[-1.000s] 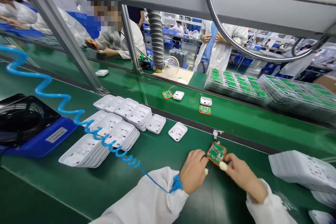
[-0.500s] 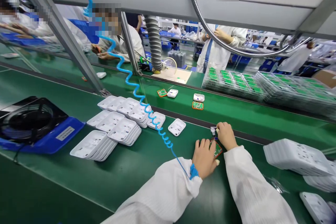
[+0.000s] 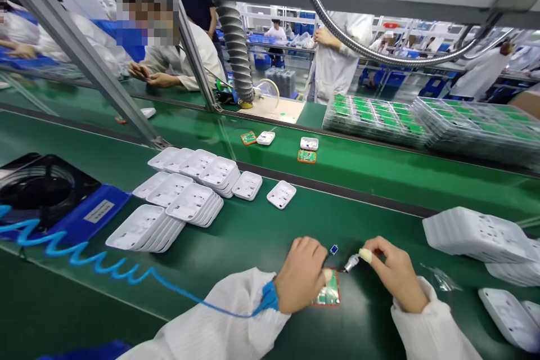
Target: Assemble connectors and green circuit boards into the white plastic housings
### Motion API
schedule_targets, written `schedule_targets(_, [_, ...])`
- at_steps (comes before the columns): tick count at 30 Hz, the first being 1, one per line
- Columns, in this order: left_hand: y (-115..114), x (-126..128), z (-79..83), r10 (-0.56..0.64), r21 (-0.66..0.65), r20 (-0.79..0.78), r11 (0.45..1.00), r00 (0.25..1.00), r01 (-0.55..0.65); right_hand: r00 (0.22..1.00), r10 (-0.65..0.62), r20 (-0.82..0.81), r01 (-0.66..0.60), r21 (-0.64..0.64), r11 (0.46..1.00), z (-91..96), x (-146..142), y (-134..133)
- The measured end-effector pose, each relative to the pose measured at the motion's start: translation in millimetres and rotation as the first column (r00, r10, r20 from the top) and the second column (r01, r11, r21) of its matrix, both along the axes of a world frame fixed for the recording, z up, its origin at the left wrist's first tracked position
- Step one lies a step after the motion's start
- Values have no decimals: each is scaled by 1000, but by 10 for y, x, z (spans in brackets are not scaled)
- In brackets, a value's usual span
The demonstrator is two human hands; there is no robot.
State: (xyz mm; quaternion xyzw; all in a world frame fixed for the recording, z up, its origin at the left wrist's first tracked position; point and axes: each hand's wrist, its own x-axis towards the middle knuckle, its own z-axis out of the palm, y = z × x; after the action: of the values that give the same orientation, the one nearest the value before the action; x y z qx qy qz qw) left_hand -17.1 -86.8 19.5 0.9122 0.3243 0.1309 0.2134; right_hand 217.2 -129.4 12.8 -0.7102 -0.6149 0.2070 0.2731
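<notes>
A green circuit board [image 3: 332,292] with a red-orange edge lies on the bench, partly covered by my left hand [image 3: 301,275]. That hand is closed over the board's left side, its thumb pressing on top. My right hand [image 3: 392,273] pinches a small silvery-white part [image 3: 351,262] just beyond the board's far right corner. Pale covers sit on the thumb and a fingertip. Beside it, a small blue component [image 3: 334,249] stands out past my left fingers; what it joins to is hidden. A blue strap [image 3: 270,296] circles my left wrist.
White plastic shells [image 3: 192,199] are stacked at left, with one single shell [image 3: 281,195] nearby. More shells [image 3: 481,242] are piled at right. A coiled blue cord [image 3: 88,259] crosses the left side. Beyond the bench, trays of green boards [image 3: 375,118] stand near co-workers.
Both hands and the board have come nearer to me, and the board has turned. My right hand has moved away from my left. The coiled cord has swung down to the left.
</notes>
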Motion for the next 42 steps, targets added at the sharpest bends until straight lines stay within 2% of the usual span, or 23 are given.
schedule_targets(2, [61, 108, -19, 127, 39, -43, 991, 991, -125, 999, 23, -47, -21, 44, 999, -44, -41, 3])
schedule_targets(4, [128, 264, -59, 196, 92, -87, 978, 977, -188, 995, 60, -80, -54, 74, 996, -78, -93, 64])
schedule_targets(8, [164, 507, -149, 172, 133, -118, 979, 978, -156, 989, 132, -67, -123, 126, 984, -108, -217, 237])
schedule_targets(11, [159, 502, -186, 156, 132, -101, 981, 983, -142, 984, 178, -17, -171, 203, 964, -113, -303, 331])
schedule_targets(13, [191, 428, -195, 193, 99, -53, 977, 980, -187, 976, 217, 11, -213, 263, 941, -106, -348, 367])
schedule_targets(15, [255, 340, -198, 259, 4, 35, 966, 965, -260, 963, 268, 25, -263, 296, 918, -88, -383, 386])
schedule_targets(17, [331, 270, -197, 315, -160, 161, 943, 935, -291, 949, 313, 37, -309, 298, 903, -64, -411, 396])
schedule_targets(21, [428, 222, -184, 399, -474, 369, 858, 840, -199, 943, 323, 78, -332, 260, 907, -20, -442, 399])
schedule_targets(24, [434, 225, -169, 439, -552, 396, 816, 806, -173, 939, 327, 107, -344, 255, 904, -5, -452, 397])
schedule_targets(30, [417, 222, -164, 431, -467, 363, 851, 826, -239, 920, 357, 159, -387, 244, 889, 10, -471, 405])
schedule_targets(34, [416, 223, -157, 402, -429, 348, 872, 847, -238, 914, 358, 190, -396, 237, 887, 7, -489, 406])
schedule_targets(42, [382, 224, -178, 364, -272, 290, 918, 885, -289, 909, 360, 210, -403, 230, 886, -55, -566, 414])
